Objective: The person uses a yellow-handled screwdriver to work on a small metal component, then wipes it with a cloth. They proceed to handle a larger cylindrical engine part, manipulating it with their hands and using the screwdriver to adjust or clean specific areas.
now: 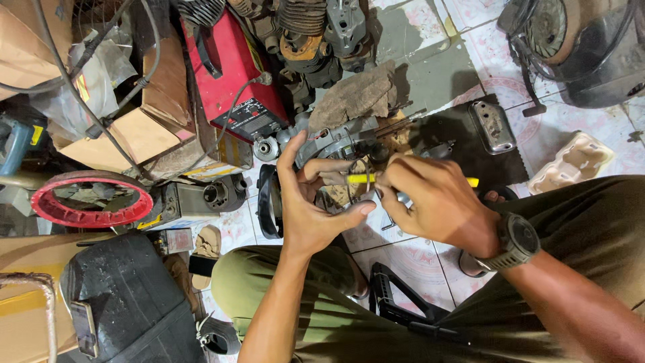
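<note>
Gripping one yellow screwdriver [359,179], two hands [312,208] [437,202]

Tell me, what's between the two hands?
In the head view, a yellow-handled tool bridges the gap between the left hand and right hand, above a grey metal engine part.

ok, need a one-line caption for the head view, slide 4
Left hand and right hand grip a yellow-handled tool over a small engine.

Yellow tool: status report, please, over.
Right hand grips yellow tool. Left hand steadies grey engine part. Brown rag behind, clutter around.
</note>
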